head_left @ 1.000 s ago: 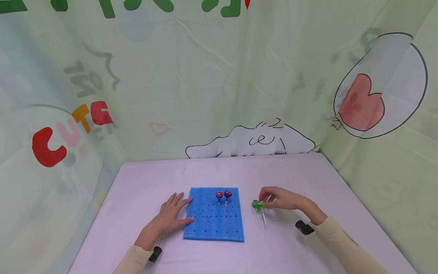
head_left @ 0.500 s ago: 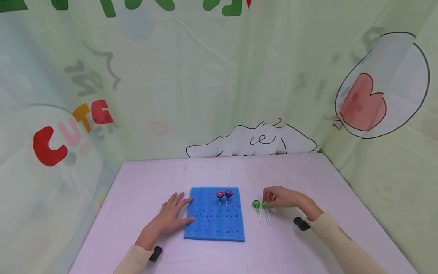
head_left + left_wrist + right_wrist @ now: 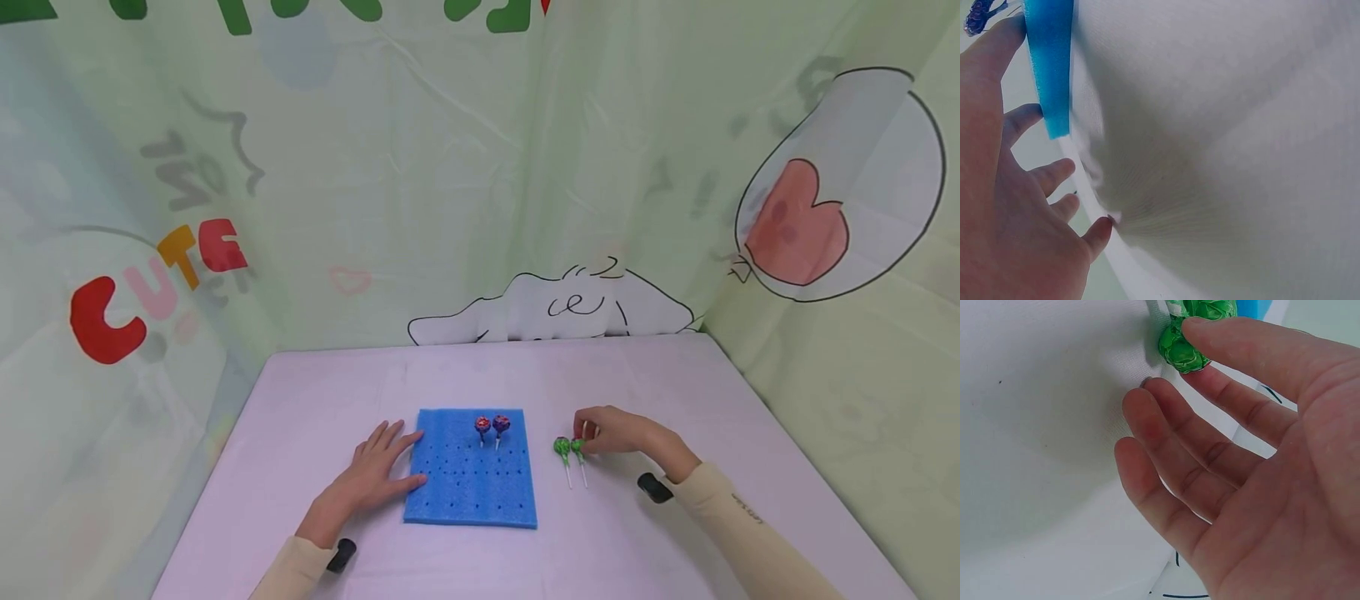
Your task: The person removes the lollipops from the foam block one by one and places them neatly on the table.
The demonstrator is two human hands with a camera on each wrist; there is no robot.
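A blue foam board (image 3: 470, 479) dotted with holes lies on the pale pink table (image 3: 600, 375). Two purple lollipops (image 3: 491, 427) stand upright in its far row. My left hand (image 3: 393, 458) rests flat on the table, fingers spread, with the thumb and forefinger against the board's left edge (image 3: 1050, 69). Right of the board, two green lollipops (image 3: 570, 448) lie side by side, sticks pointing toward me. My right hand (image 3: 592, 437) is at the right one, and its thumb and forefinger pinch that lollipop's green wrapped head (image 3: 1182, 347).
Printed green curtains (image 3: 450, 192) close in the table at the back and on both sides. A small black camera sits on each wrist (image 3: 655, 487). Bare tabletop lies behind the board and along the near edge.
The two green lollipops were bunched under my right fingers; now they lie apart, side by side. My right hand has settled slightly to the right. The left hand has not moved.
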